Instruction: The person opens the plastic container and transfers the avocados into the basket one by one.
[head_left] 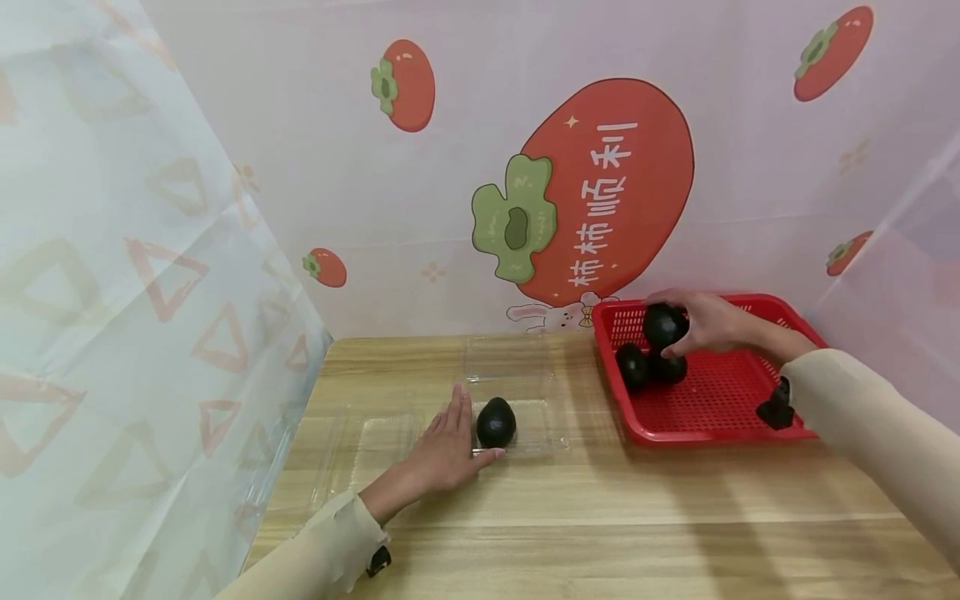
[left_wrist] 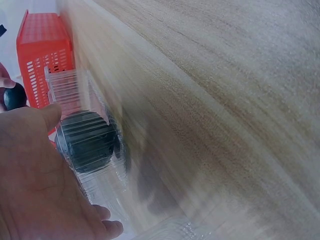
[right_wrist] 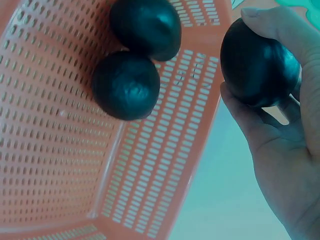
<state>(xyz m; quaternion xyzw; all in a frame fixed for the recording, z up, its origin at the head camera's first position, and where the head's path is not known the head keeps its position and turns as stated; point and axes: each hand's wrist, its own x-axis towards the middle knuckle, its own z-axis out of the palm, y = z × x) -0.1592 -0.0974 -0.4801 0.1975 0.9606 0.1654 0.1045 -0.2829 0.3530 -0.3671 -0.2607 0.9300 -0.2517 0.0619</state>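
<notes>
My right hand grips a dark avocado over the left part of the red plastic basket. In the right wrist view, the thumb and fingers curl round this avocado beside the basket's rim. Two more avocados lie against each other inside the basket. My left hand, fingers straight and thumb spread, rests at the left side of a clear plastic clamshell box with its lid up. One avocado sits in that box, between thumb and fingers in the head view.
Further left on the wooden table stands another clear plastic box, faint against the wood. A patterned cloth hangs behind the table and along its left side. The basket stands at the back right.
</notes>
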